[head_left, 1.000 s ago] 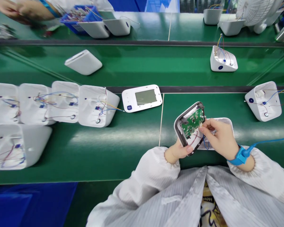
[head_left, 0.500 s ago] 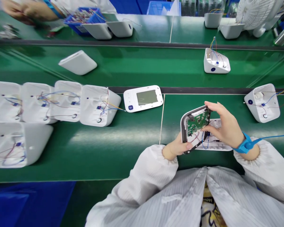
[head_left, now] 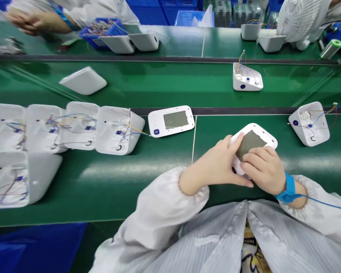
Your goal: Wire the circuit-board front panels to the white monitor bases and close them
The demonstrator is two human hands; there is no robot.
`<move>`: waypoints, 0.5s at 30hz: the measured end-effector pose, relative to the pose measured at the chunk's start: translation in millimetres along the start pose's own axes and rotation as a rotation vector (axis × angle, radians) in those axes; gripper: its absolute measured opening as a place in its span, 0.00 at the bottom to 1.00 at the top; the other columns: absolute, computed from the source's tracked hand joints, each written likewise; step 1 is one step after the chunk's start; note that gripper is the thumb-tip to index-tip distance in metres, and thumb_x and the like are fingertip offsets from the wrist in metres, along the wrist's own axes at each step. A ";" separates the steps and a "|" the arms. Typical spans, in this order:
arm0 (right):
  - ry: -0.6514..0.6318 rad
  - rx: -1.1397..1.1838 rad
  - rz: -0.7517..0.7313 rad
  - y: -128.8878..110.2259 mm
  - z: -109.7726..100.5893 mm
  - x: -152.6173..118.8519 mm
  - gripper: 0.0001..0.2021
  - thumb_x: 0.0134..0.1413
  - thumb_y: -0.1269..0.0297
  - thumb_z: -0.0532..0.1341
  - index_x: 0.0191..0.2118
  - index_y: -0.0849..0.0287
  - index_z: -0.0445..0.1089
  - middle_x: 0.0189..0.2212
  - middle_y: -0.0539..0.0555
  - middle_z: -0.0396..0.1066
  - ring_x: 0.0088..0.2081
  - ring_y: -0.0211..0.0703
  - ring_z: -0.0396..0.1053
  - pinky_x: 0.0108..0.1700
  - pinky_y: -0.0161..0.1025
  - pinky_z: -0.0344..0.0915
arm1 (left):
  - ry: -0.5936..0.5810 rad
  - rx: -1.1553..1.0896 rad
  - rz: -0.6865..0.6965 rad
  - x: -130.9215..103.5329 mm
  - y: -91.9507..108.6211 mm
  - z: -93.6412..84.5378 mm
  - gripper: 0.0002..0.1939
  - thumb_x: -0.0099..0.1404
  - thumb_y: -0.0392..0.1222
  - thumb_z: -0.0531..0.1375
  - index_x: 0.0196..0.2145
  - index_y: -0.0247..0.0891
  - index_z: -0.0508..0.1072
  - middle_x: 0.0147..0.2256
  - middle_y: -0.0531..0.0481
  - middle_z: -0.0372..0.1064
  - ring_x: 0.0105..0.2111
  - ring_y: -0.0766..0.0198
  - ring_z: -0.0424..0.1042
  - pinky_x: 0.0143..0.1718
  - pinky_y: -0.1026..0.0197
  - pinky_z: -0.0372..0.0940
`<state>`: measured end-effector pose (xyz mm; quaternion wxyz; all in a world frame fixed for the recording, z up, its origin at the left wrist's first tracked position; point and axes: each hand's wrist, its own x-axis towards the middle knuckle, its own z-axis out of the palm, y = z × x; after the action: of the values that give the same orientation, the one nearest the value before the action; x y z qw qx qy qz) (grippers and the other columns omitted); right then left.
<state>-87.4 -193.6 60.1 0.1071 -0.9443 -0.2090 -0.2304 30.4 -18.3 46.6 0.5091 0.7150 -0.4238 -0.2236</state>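
Note:
A white device with a grey screen lies face up on the green bench in front of me. My left hand grips its left side, thumb at the near edge and fingers on the top. Curled over its near right part is my right hand, with a blue strap on the wrist; the fingers press on the face and hide part of it. Left of my hands lies a white front panel with a screen. At the right stands an open white housing with wires.
Several open white housings with wires line the bench at the left. A white cover and another housing lie on the middle strip. Across it are a blue parts bin, a fan and another person's hands.
The device half with the green circuit board, held tilted before, has been turned down onto the housing, screen up. My left hand has moved over its left side, and my right hand onto its face.

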 end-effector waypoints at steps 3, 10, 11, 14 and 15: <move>-0.054 0.014 -0.018 24.4 -21.1 9.9 0.12 0.68 0.69 0.55 0.49 0.51 0.73 0.46 0.53 0.77 0.51 0.49 0.70 0.46 0.47 0.62 | -0.036 0.124 0.050 2.4 -15.8 19.3 0.66 0.44 0.46 0.73 0.72 0.43 0.42 0.60 0.36 0.58 0.59 0.35 0.60 0.61 0.30 0.55; -0.343 -0.127 0.416 67.8 -8.8 22.1 0.12 0.58 0.55 0.66 0.40 0.59 0.72 0.32 0.57 0.75 0.34 0.50 0.70 0.30 0.43 0.58 | 0.180 -0.142 0.472 6.9 -64.9 49.3 0.60 0.47 0.56 0.71 0.70 0.47 0.44 0.65 0.36 0.48 0.65 0.35 0.52 0.66 0.33 0.49; -0.415 -0.186 0.389 61.0 1.0 22.0 0.10 0.57 0.59 0.67 0.38 0.61 0.72 0.31 0.59 0.74 0.33 0.50 0.69 0.30 0.43 0.56 | 0.193 -0.188 0.477 7.4 -67.9 54.5 0.60 0.46 0.59 0.71 0.69 0.46 0.46 0.65 0.36 0.49 0.65 0.35 0.53 0.66 0.33 0.49; -0.469 -0.253 0.265 41.2 21.5 18.2 0.03 0.58 0.69 0.63 0.33 0.62 0.73 0.29 0.61 0.73 0.34 0.51 0.66 0.30 0.44 0.53 | 0.166 -0.408 0.425 7.0 -71.7 65.4 0.59 0.47 0.63 0.71 0.68 0.44 0.49 0.65 0.34 0.51 0.64 0.35 0.56 0.65 0.36 0.53; -0.454 -0.238 0.231 38.3 24.1 16.0 0.05 0.59 0.71 0.62 0.32 0.61 0.73 0.28 0.60 0.72 0.34 0.50 0.65 0.30 0.44 0.53 | 0.142 -0.492 0.389 6.3 -71.9 67.0 0.57 0.48 0.64 0.70 0.68 0.43 0.50 0.65 0.34 0.51 0.64 0.36 0.57 0.65 0.37 0.54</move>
<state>-48.1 -215.0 42.7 -0.0286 -0.9953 -0.0903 -0.0224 10.7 -50.9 -44.3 0.7281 0.4899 -0.4493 -0.1672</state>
